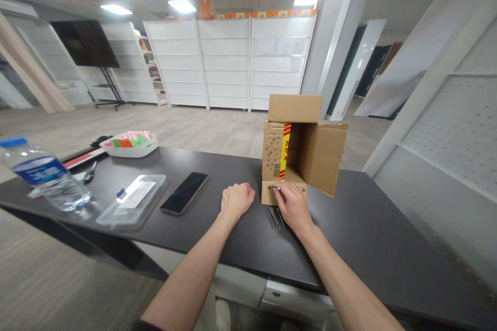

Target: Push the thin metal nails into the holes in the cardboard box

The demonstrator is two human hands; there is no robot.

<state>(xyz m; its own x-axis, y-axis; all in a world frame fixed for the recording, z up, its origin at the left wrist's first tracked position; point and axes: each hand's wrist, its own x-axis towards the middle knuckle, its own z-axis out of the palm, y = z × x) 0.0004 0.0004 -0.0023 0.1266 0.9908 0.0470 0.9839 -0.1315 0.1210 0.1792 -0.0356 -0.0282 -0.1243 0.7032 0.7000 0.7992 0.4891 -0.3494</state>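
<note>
Wide bare stretch of counter (361,248) right of right hand (292,204). Straight ahead of it, cardboard box (272,158) blocks way; side flap (325,158) juts out rightward. Thin metal pieces (275,218) just left of right hand. Gap between left hand (237,200) and box. Leftward, phone (185,193), then plastic case (155,186), bottle (46,178) obstruct.
</note>
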